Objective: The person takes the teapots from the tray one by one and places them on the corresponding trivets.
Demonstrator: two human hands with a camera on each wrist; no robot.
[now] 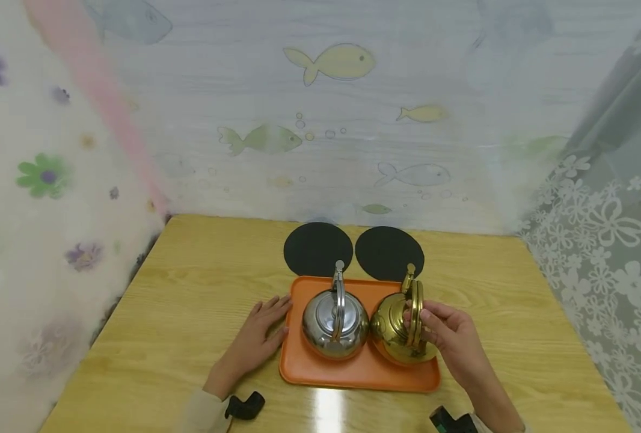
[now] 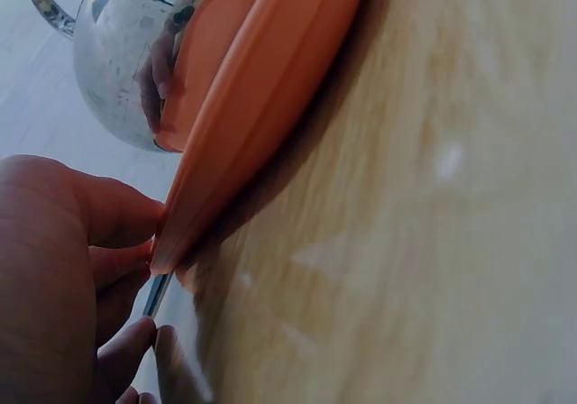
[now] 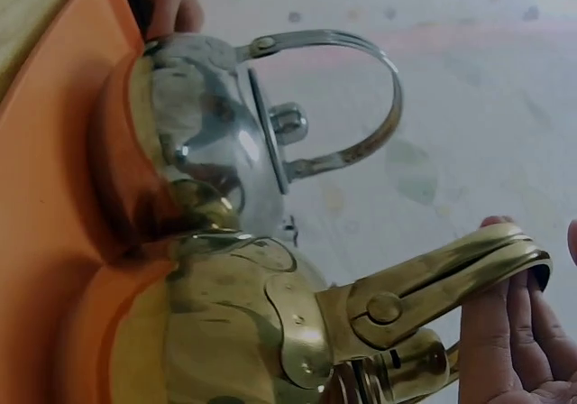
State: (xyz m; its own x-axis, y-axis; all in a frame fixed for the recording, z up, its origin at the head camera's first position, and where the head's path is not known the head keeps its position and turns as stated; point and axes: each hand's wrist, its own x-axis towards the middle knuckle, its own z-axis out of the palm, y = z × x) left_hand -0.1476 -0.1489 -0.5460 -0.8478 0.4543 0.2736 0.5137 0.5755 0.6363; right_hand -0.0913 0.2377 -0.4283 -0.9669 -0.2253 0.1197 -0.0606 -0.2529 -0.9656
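Note:
An orange tray (image 1: 347,377) lies on the wooden table with two kettles side by side on it. The silver kettle (image 1: 318,328) is on the left, its arched handle raised and its spout toward the wall. Touching its right side is the gold kettle (image 1: 389,329), whose spout also faces away from me. My right hand (image 1: 461,343) holds the gold handle, and in the right wrist view its fingers (image 3: 487,341) pass under the arch. At the tray's left edge my left hand (image 1: 254,341) rests with outstretched fingers; its fingertips touch the orange rim (image 2: 225,124).
Two black round mats (image 1: 317,248) lie side by side behind the tray, near the wall. A fish-patterned wall covering (image 1: 344,61) borders the table's far edge. White floral lace (image 1: 613,225) hangs along the right side. Black wrist mounts (image 1: 247,406) show on both forearms.

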